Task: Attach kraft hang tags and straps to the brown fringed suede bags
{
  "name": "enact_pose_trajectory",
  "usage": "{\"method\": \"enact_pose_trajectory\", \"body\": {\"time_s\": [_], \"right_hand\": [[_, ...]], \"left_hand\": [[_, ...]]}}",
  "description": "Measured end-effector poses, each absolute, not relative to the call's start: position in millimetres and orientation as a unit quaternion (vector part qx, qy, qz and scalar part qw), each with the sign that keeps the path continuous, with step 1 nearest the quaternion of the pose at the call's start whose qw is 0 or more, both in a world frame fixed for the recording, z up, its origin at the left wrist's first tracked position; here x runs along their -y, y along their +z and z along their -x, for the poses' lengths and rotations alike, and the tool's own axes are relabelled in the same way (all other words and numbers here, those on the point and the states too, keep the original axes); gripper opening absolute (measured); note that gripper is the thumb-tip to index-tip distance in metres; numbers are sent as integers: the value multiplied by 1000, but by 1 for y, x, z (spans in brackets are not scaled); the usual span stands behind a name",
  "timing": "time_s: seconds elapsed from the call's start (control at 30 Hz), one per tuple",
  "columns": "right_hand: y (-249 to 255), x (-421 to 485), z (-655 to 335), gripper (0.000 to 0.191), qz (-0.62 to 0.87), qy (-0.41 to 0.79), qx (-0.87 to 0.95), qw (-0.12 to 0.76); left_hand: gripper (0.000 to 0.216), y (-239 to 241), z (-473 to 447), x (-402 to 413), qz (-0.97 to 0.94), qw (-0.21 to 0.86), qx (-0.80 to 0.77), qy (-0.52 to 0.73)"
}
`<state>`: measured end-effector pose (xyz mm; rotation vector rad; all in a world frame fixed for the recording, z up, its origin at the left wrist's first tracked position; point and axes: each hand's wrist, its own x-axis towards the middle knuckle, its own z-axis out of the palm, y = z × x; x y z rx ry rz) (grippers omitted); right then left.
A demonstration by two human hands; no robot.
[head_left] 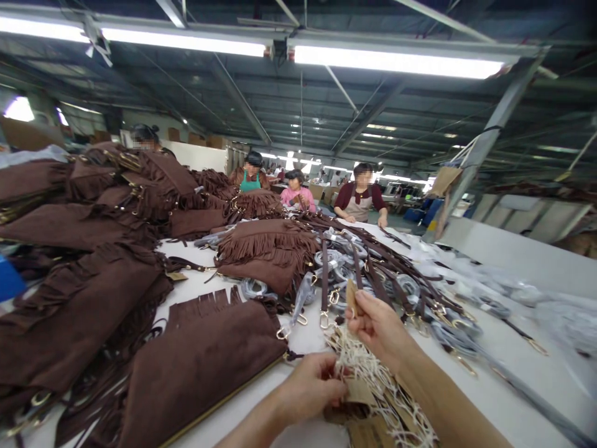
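My right hand pinches a small tan paper hang tag between thumb and fingers, above a bundle of white tag strings. Lower and to the left, my left hand is closed, its fingertips on the strings at the bundle's left side. Another tan tag touches its thumb, and more brown tags lie under the strings. Just left of my hands rests a dark brown fringed bag with a gold zip along its lower edge. What exactly the left fingertips pinch is partly hidden.
Brown fringed bags are heaped along the left, with another bag ahead. Dark straps with gold clips and plastic-wrapped coils spread over the white table to the right. Several people stand across the table, including one person in an apron.
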<state>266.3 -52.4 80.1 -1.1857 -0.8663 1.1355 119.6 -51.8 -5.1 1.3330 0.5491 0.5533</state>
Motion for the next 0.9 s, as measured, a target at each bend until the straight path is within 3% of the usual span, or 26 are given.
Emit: {"method": "enact_pose_trajectory", "body": {"time_s": [0.1, 0.27, 0.33, 0.5, 0.6, 0.67, 0.77, 0.9], "right_hand": [[84, 52, -276, 15, 494, 488, 325, 642], [83, 54, -277, 10, 487, 499, 330, 637], [84, 54, -273, 11, 473, 504, 341, 636], [100, 50, -270, 16, 437, 507, 316, 673], [110, 50, -276, 18, 418, 494, 289, 706], [111, 51, -280, 21, 424, 479, 304, 706], [105, 54, -278, 28, 437, 473, 337, 686], [94, 57, -259, 37, 411, 512, 382, 650]], "left_hand": [[30, -17, -117, 45, -615, 697, -269, 252], [82, 5, -107, 38, -560, 715, -257, 330], [87, 16, -107, 44, -551, 741, -223, 310], [30, 4, -119, 55, -602, 733, -237, 211], [19, -22, -122, 45, -672, 673, -236, 199], [31, -33, -122, 32, -700, 647, -200, 228], [66, -33, -119, 18, -659, 652, -208, 311], [99, -12, -116, 17, -560, 726, -171, 361]]}}
